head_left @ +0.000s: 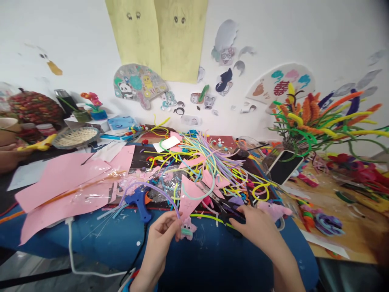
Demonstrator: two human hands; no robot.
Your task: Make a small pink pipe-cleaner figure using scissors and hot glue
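My left hand (163,231) is closed in a pinch on the end of a purple pipe cleaner (158,187), which arcs away to the left. Right beside those fingertips is a small pink fuzzy figure (187,228) with googly eyes and a green strip; whether the fingers also grip it I cannot tell. My right hand (255,228) has its thumb and fingers around the black handles of a pair of scissors (226,207), whose blades point up and left into the pile. A larger pink fuzzy piece (275,210) lies just behind the right hand.
A blue glue gun (140,205) lies left of my left hand. Loose pipe cleaners (209,156) and pink sheets (67,178) cover the table. At the right stand a phone (282,166) and a bunch of pipe-cleaner flowers (316,117). Another person's hand (10,156) shows at far left.
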